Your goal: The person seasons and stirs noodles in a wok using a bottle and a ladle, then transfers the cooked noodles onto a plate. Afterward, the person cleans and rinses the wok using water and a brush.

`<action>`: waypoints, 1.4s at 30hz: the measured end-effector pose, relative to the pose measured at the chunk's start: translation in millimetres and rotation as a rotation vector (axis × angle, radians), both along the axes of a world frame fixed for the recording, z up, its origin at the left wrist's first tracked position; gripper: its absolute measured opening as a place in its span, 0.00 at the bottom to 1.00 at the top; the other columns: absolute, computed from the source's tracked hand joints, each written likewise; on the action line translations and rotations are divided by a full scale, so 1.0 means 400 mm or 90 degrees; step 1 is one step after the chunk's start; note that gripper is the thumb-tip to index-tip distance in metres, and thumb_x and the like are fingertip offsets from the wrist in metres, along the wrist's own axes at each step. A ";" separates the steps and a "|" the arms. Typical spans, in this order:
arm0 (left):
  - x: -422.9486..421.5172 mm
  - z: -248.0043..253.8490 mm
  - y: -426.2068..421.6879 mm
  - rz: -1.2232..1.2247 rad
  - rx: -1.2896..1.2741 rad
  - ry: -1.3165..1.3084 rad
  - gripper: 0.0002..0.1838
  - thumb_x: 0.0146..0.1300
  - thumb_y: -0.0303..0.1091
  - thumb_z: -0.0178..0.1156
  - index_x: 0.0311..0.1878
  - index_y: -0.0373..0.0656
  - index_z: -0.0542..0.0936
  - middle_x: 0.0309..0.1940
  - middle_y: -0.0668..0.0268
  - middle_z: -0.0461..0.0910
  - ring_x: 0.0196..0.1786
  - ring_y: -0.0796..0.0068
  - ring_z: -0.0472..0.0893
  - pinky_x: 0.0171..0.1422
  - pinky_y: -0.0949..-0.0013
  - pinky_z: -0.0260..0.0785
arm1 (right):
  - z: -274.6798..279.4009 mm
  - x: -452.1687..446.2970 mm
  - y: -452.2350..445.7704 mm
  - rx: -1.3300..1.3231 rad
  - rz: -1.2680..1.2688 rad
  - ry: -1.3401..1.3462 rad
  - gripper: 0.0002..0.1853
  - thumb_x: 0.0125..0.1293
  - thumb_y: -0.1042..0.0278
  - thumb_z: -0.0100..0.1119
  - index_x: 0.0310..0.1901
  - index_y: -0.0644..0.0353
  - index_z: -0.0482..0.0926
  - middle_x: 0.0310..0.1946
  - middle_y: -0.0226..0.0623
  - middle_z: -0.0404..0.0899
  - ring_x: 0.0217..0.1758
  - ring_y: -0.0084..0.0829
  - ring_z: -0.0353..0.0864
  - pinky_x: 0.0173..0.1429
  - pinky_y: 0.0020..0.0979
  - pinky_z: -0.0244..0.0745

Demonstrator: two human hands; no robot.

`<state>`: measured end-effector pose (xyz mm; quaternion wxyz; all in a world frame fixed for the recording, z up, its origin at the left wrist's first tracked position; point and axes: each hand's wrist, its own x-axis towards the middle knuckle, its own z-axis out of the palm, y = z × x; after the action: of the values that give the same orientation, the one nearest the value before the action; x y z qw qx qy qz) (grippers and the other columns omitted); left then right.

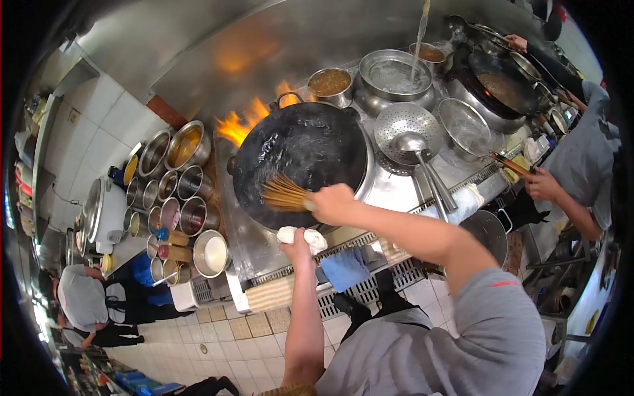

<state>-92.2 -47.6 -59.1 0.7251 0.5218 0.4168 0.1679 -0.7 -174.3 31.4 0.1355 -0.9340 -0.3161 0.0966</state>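
Observation:
A large black wok (317, 142) with liquid in it sits on the stove, flames rising behind its upper left rim. My right hand (331, 203) is closed around the end of a bamboo whisk brush (285, 193), whose bristles lie in the lower part of the wok. At the wok's near edge, my left hand (297, 247) grips a folded white cloth (305, 239).
Metal pots of sauces (188, 145) and squeeze bottles (173, 253) stand at the left. A perforated strainer (407, 129) and ladle (409, 142) rest right of the wok. A co-worker (584, 152) works at the right; people stand at the far left.

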 end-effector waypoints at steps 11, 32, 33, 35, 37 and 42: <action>-0.001 -0.107 0.067 -0.033 -0.141 -0.147 0.18 0.55 0.21 0.57 0.51 0.34 0.71 0.42 0.58 0.78 0.41 0.65 0.83 0.39 0.64 0.79 | 0.223 0.018 -0.385 0.216 -0.327 -0.131 0.24 0.61 0.50 0.57 0.58 0.46 0.78 0.47 0.45 0.82 0.51 0.47 0.81 0.55 0.44 0.75; -0.142 0.358 0.019 -0.142 0.626 -0.095 0.18 0.54 0.23 0.57 0.48 0.33 0.67 0.40 0.59 0.74 0.43 0.68 0.75 0.50 0.67 0.68 | -0.142 -0.389 -0.228 0.698 -0.313 0.282 0.27 0.61 0.59 0.65 0.62 0.56 0.74 0.46 0.41 0.83 0.47 0.27 0.81 0.52 0.28 0.74; -0.162 0.349 -0.002 -0.151 0.651 -0.109 0.19 0.54 0.23 0.57 0.50 0.33 0.67 0.41 0.59 0.74 0.44 0.68 0.75 0.51 0.67 0.68 | -0.128 -0.351 -0.206 0.670 -0.313 0.217 0.27 0.60 0.55 0.65 0.61 0.54 0.75 0.43 0.41 0.84 0.44 0.30 0.83 0.50 0.30 0.75; -0.216 0.332 -0.039 -0.168 0.697 -0.132 0.21 0.54 0.23 0.58 0.52 0.33 0.66 0.43 0.58 0.73 0.45 0.68 0.75 0.52 0.67 0.68 | -0.076 -0.275 -0.179 0.800 -0.382 0.348 0.26 0.62 0.58 0.65 0.60 0.58 0.75 0.34 0.38 0.83 0.27 0.25 0.79 0.32 0.27 0.73; -0.281 0.212 0.000 -0.175 0.697 -0.203 0.24 0.54 0.21 0.58 0.55 0.33 0.64 0.46 0.57 0.72 0.46 0.68 0.75 0.54 0.66 0.68 | -0.045 -0.208 -0.156 0.980 -0.461 0.411 0.26 0.63 0.59 0.64 0.61 0.58 0.73 0.23 0.34 0.79 0.10 0.16 0.66 0.12 0.22 0.58; -0.339 0.060 0.026 -0.117 0.607 -0.237 0.28 0.55 0.20 0.57 0.60 0.33 0.61 0.52 0.56 0.70 0.50 0.67 0.75 0.56 0.66 0.69 | -0.103 -0.345 -0.136 0.706 -0.270 0.082 0.29 0.60 0.47 0.64 0.62 0.44 0.74 0.40 0.44 0.85 0.41 0.40 0.85 0.47 0.36 0.78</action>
<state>-227.6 -37.1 -35.1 0.4806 0.7898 0.1105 0.3647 -138.9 -228.6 -9.8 0.6381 -0.7589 -0.1172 -0.0559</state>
